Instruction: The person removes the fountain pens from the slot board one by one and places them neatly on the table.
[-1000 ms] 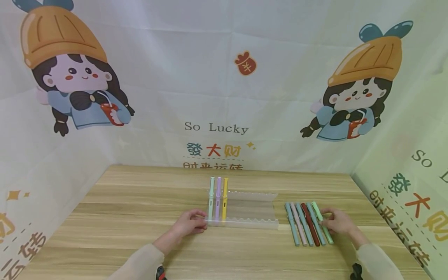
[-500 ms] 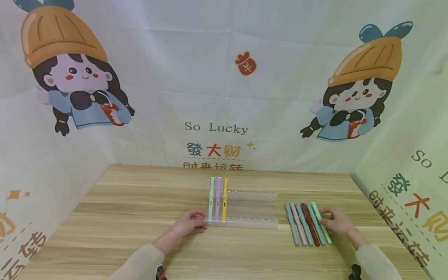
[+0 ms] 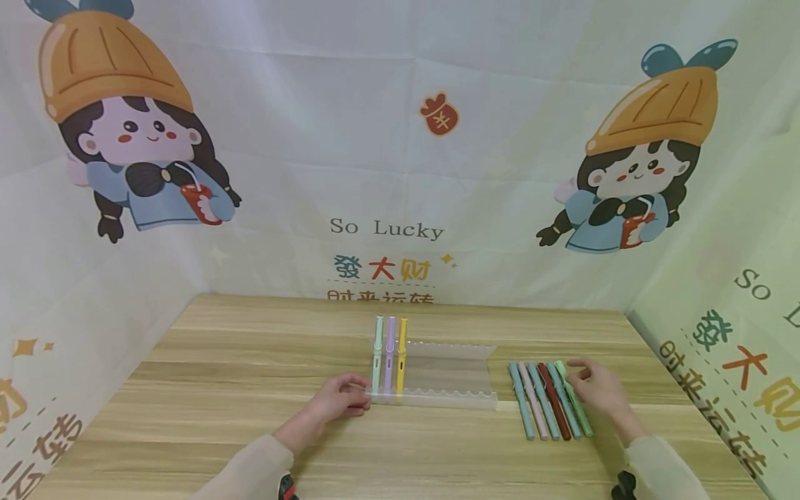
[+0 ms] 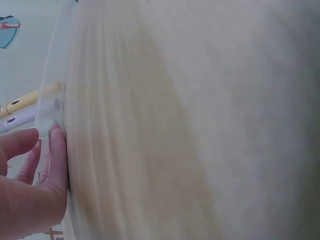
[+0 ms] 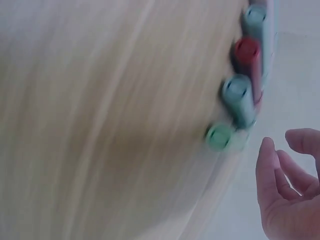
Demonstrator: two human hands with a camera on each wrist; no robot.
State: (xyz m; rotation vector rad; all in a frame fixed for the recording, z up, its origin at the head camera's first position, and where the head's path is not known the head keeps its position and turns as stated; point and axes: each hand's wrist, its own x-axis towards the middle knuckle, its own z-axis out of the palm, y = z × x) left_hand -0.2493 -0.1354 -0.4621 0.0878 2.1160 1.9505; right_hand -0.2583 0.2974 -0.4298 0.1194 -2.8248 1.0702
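Crowding is the main hazard in the head view: to the right of the clear rack (image 3: 437, 399), the green pen (image 3: 583, 417) lies just beside the blue pen (image 3: 567, 407), so a careless pinch might catch both, or roll the green one farther from the rack. The rack looks light, and a knock at its right end could swing it and jolt the mint pen (image 3: 376, 372), purple pen (image 3: 389, 372) and yellow pen (image 3: 401, 368) resting across its left end. The right hand (image 3: 596, 389), well right of the rack, is over the green pen's far part, fingers loosely bent; contact cannot be told here. The left hand (image 3: 337, 399) is at the rack's near left corner.

The left wrist view shows that hand's digits slightly parted, lightly pinching the corner; so small a hold might let the rack slip if pushed sideways.

From the right wrist view, the right hand is partly spread, with nothing between its fingertips. The green pen's round barrel could turn under an off-centre touch.
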